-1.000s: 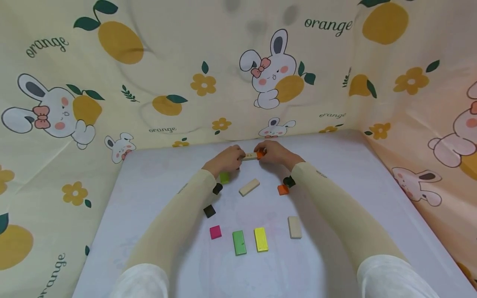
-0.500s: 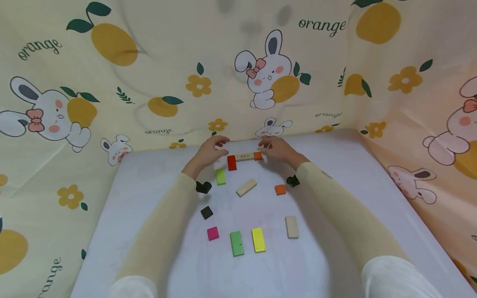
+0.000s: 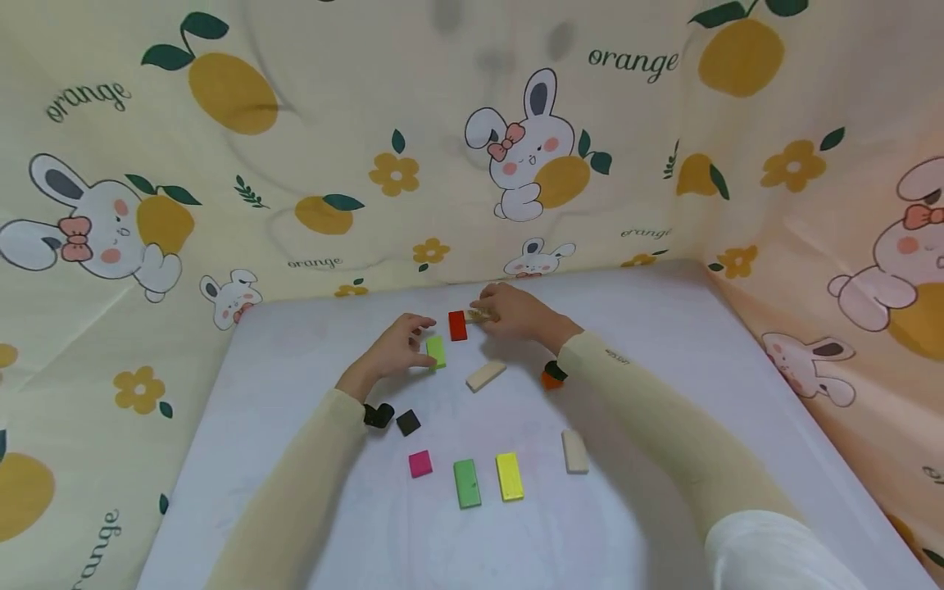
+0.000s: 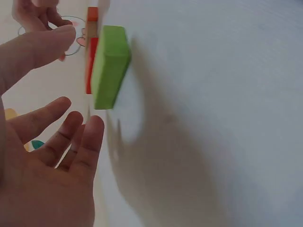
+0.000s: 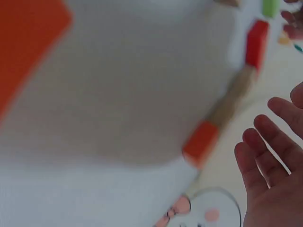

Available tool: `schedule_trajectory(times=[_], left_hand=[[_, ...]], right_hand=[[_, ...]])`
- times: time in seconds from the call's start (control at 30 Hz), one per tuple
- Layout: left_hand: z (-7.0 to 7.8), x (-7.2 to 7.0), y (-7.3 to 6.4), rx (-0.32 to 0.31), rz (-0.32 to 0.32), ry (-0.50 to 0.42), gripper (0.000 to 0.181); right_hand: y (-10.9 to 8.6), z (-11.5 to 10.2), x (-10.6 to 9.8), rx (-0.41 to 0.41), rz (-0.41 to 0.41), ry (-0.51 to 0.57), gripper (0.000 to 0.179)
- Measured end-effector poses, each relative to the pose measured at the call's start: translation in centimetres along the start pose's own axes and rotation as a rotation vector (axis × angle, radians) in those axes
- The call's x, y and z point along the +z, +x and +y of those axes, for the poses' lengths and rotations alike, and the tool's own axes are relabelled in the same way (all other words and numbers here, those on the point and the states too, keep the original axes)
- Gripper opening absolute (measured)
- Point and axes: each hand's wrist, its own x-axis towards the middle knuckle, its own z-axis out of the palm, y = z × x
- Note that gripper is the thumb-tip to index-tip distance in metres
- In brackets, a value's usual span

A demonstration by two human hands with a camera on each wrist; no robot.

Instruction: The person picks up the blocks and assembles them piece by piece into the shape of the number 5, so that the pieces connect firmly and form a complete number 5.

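My left hand is beside the lime green block, its fingers spread and apart from the thumb. In the left wrist view the lime green block lies just beyond the fingertips and thumb, with nothing gripped. Above the far row hovers my right hand, fingers loosely extended and holding nothing in the right wrist view. This row joins a red block, a plain wooden block and an orange block end to end. In the head view the right hand hides the orange end.
Nearer lie a wooden block, an orange block partly behind the right wrist camera, a black block, a pink block, a green block, a yellow block and another wooden block. A printed cloth rises behind.
Both hands let go of the far row. The left hand has moved left and nearer, to the lime green block; the right has drifted left over the row.
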Motion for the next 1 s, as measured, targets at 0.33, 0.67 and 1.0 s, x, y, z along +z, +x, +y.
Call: schedule_trajectory(times=[0.33, 0.67, 1.0], left_hand=[[-0.7, 1.3, -0.1, -0.014, -0.021, 0.041, 0.073], [-0.5, 1.4, 0.2, -0.018, -0.016, 0.07, 0.066], [0.0, 1.6, 0.4, -0.008, -0.021, 0.055, 0.063]], right_hand=[[1.0, -1.4, 1.8, 0.014, -0.021, -0.068, 0.058], [1.1, -1.7, 1.8, 0.051, -0.026, -0.069, 0.057], [1.1, -2.0, 1.6, 0.074, -0.044, -0.054, 0.052]])
